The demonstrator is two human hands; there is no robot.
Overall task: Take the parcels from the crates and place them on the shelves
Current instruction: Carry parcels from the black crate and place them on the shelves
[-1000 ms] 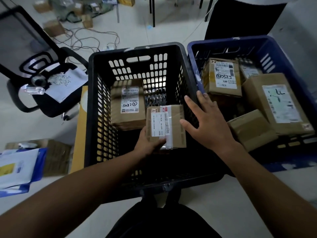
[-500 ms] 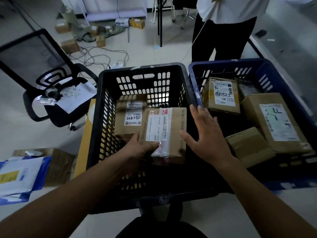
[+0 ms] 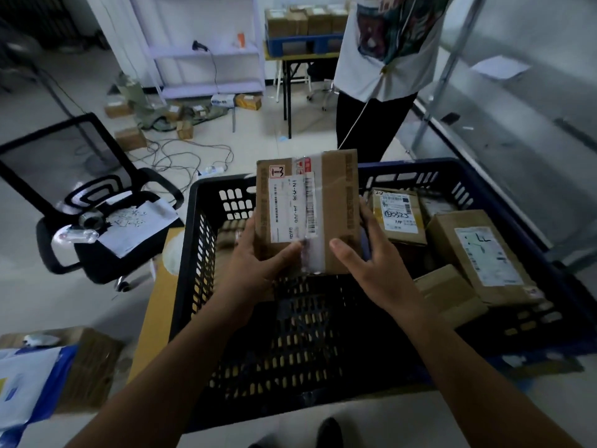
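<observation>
Fingers [image 3: 370,221] of left hand [image 3: 255,263] and right hand [image 3: 378,270] grip one parcel [image 3: 336,202] above black crate [image 3: 192,253] beside blue crate [image 3: 416,165].

I hold a brown parcel [image 3: 336,202], label up, marked 1-3, between my left grip [image 3: 255,270] and right grip [image 3: 378,270] above the black crate [image 3: 193,270]. To the right, other parcels [image 3: 484,253] lie in the blue crate [image 3: 420,164].

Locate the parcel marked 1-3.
The parcel is centre of the head view, gripped by left hand and right hand above the black crate, left of the blue crate.
</observation>
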